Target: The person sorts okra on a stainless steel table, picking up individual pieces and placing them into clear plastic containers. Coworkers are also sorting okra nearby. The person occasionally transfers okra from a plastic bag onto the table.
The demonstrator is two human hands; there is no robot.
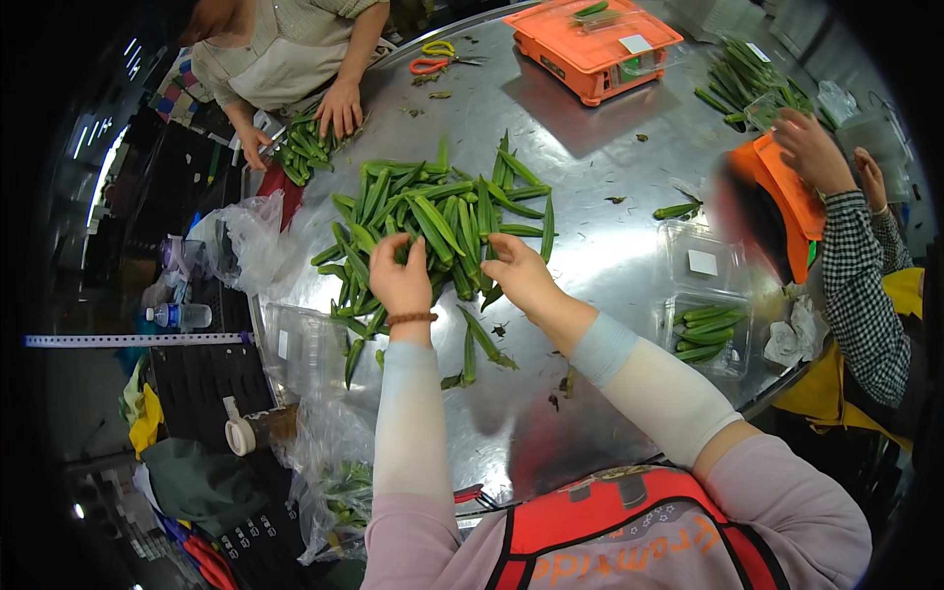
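Note:
A loose heap of green okra pods [442,210] lies on the metal table, right in front of me. My left hand [402,276] is at the near left side of the heap, thumb and forefinger apart over the pods. At the heap's right edge, my right hand [525,274] has its fingertips and thumb apart, close to the pods. Neither hand plainly grips a pod; some fingertips are hidden. A few stray okra pods [479,339] lie between my forearms. To the right, a clear plastic clamshell box [743,346] stands with its lid raised and okra inside.
An orange scale [590,44] stands at the far side, near scissors [448,59]. A second orange scale [789,214] is beside a co-worker's hand [815,151]. Another person's hand [341,107] rests on okra at upper left. Plastic bags [254,240] and clear boxes [302,350] line the left edge.

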